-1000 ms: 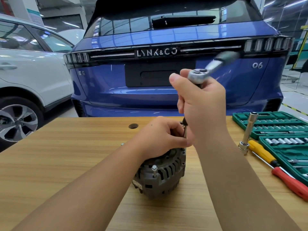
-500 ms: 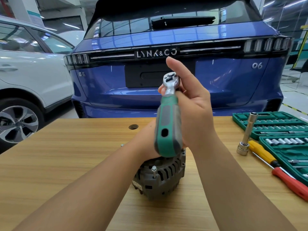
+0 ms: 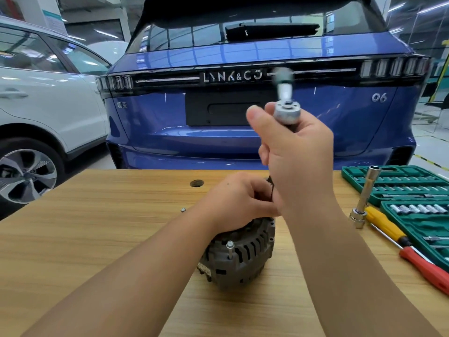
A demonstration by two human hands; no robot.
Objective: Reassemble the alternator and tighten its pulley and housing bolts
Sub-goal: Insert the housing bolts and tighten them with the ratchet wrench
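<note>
- Blue car (image 3: 255,132), rear end, beyond the wooden table (image 3: 97,239).
- Green socket case (image 3: 418,207) open at the table's right edge; yellow screwdriver (image 3: 386,226) and red screwdriver (image 3: 427,271) just beside it.
- Alternator (image 3: 243,256) at table centre, a bolt (image 3: 229,249) standing up from its housing.
- Left hand (image 3: 238,203) closed over the alternator's top.
- Right hand (image 3: 298,161) raised above it, fist clasping the ratchet (image 3: 286,113) by its head; handle blurred.

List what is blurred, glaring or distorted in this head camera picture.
Head view: the ratchet in the right hand is motion-blurred, its handle smeared; the alternator and socket set stay sharp; ceiling lights glare on the blue car; the wide lens bows the table edge.
</note>
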